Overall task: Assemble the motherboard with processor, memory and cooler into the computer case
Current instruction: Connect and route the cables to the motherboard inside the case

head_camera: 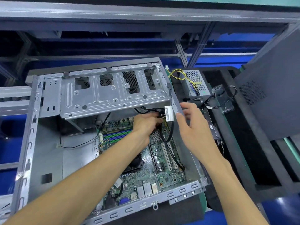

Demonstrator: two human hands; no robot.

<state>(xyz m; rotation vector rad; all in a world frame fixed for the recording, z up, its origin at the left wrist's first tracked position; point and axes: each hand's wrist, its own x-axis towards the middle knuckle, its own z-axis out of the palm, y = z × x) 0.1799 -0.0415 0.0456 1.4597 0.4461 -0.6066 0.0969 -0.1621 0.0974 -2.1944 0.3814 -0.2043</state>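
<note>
- Motherboard [146,161] seated flat in case [48,159], right of centre; cooler fan [135,161] on it, mostly hidden by forearm.
- Memory slots [116,135] apparently bare; not certain.
- Left hand [146,122] curled, pinching black cable [167,137] at far edge of board.
- Right hand [193,127] fingers apart, resting on right case wall.
- Power supply [193,83] outside, far right: cabling and fitting judged outstanding.

Grey metal case [48,98], green motherboard [162,174] with blue-and-green memory slots [116,135], yellow-and-black wires [177,73]
</note>
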